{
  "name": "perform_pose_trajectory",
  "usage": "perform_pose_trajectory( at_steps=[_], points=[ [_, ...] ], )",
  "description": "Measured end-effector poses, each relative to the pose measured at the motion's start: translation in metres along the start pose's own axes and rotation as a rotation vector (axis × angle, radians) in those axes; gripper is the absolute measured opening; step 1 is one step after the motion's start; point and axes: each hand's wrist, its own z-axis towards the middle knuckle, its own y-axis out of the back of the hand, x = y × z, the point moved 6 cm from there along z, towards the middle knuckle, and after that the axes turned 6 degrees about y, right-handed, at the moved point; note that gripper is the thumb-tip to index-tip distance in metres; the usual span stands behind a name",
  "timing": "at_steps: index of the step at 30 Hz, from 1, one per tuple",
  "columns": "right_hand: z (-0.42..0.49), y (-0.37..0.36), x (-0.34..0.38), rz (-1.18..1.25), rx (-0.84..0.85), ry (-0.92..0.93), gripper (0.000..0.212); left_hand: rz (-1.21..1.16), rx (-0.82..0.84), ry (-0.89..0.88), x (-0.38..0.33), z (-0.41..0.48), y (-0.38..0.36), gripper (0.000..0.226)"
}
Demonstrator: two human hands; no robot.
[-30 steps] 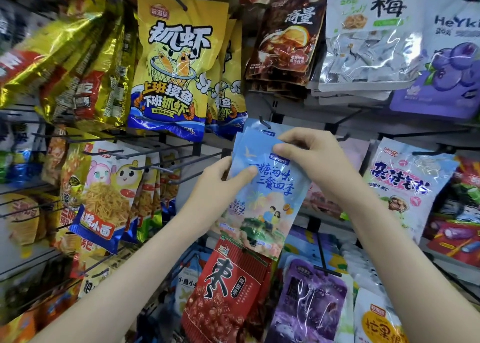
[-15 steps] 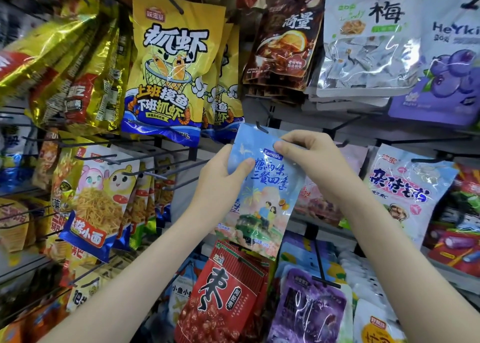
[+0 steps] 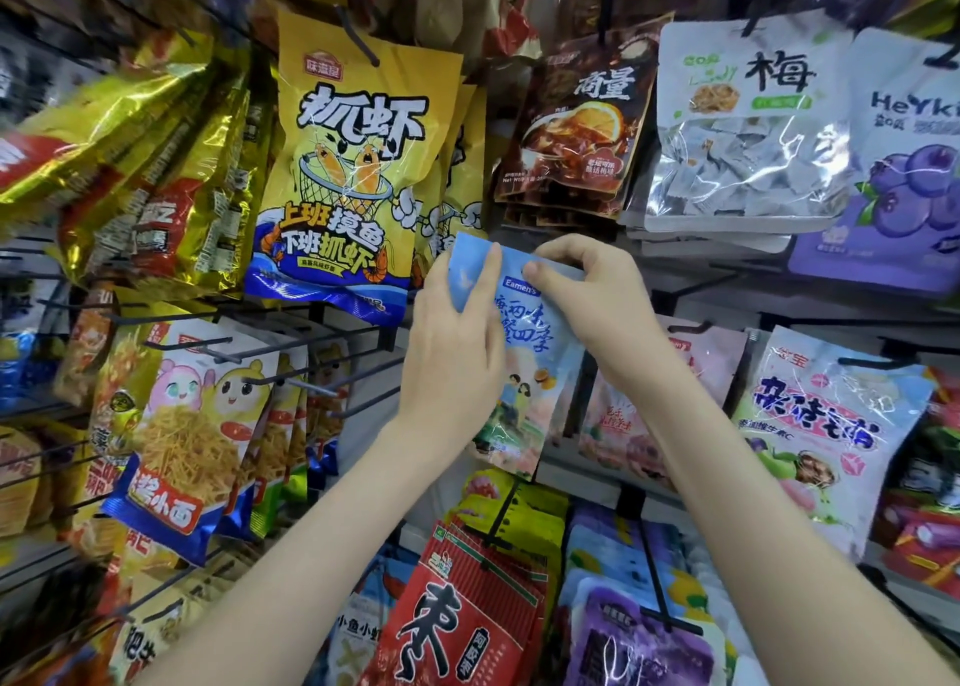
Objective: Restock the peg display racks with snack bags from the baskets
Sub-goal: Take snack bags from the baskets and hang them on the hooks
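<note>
Two bare forearms reach up into view from the bottom edge, one from the lower left and one from the lower right. No sleeves, cuffs or gloves cover them anywhere in the visible stretch. The left hand [image 3: 457, 353] shows its back, smooth and unmarked, with no ring, watch or bracelet at the wrist. The right hand [image 3: 597, 296] is likewise plain, with no jewellery or strap. Its thumbnail is short and trimmed, without visible polish. Both wrists are slim, and the arms widen toward the camera because of the wide-angle lens.
</note>
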Motion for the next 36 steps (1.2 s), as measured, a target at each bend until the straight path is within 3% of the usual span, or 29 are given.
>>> perform_pose_trajectory(
  at_steps=[11,14,17,23,27,32,36],
  points=[
    [0.002,-0.001,-0.008,0.005,0.047,-0.055,0.022,-0.054,-0.017,0.015,0.003,0.002,-0.008,0.056],
    [0.004,-0.003,-0.026,-0.046,0.015,-0.113,0.018,-0.04,0.055,0.036,0.009,0.001,-0.019,0.06],
    [0.01,-0.007,-0.042,-0.194,-0.056,-0.066,0.01,0.006,0.224,0.061,0.018,-0.001,-0.041,0.06],
    [0.0,-0.017,-0.06,-0.825,-0.263,0.247,0.019,0.099,0.393,-0.081,0.03,-0.001,-0.075,0.079],
    [-0.014,-0.03,-0.073,-0.997,-0.095,0.296,0.039,0.141,0.444,-0.105,0.032,0.002,-0.088,0.082],
    [-0.021,-0.029,-0.081,-0.877,0.152,0.173,0.053,0.111,0.452,-0.087,0.032,-0.001,-0.098,0.071],
    [-0.044,-0.022,-0.067,-0.78,0.133,0.139,0.052,0.091,0.311,-0.126,0.031,-0.006,-0.084,0.062]
  ],
)
